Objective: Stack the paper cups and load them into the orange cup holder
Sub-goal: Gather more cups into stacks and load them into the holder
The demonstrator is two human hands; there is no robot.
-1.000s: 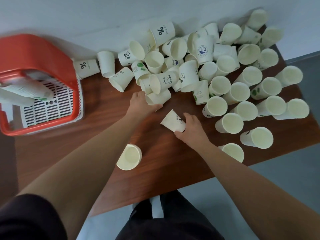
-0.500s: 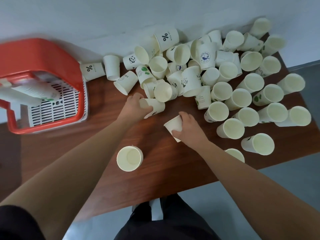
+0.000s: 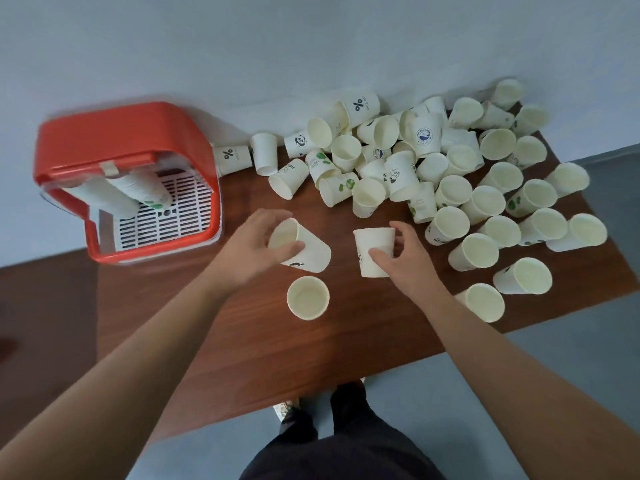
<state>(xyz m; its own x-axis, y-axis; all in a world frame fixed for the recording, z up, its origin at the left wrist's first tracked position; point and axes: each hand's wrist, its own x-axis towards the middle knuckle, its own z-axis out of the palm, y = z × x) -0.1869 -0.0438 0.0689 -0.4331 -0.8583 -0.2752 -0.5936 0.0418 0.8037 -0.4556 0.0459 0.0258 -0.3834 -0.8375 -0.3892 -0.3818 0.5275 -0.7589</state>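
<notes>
Head view. Your left hand [image 3: 256,244] grips the left cup [image 3: 313,256], which is tilted with its mouth toward the holder [image 3: 114,133]. Your right hand [image 3: 407,263] pinches the right cup [image 3: 369,242] between thumb and fingers, mouth facing away from you. The two cups are near each other but apart. A third cup [image 3: 308,298] stands upright on the worktop [image 3: 346,341], just nearer you. The pile [image 3: 433,168] fills the far right. The orange holder sits far left with stacks [image 3: 138,190] inside.

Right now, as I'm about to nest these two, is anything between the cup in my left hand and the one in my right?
Nothing visible. Only bare table shows between the left-hand cup and the right-hand cup. The lone cup stands nearer you, outside that gap.
</notes>
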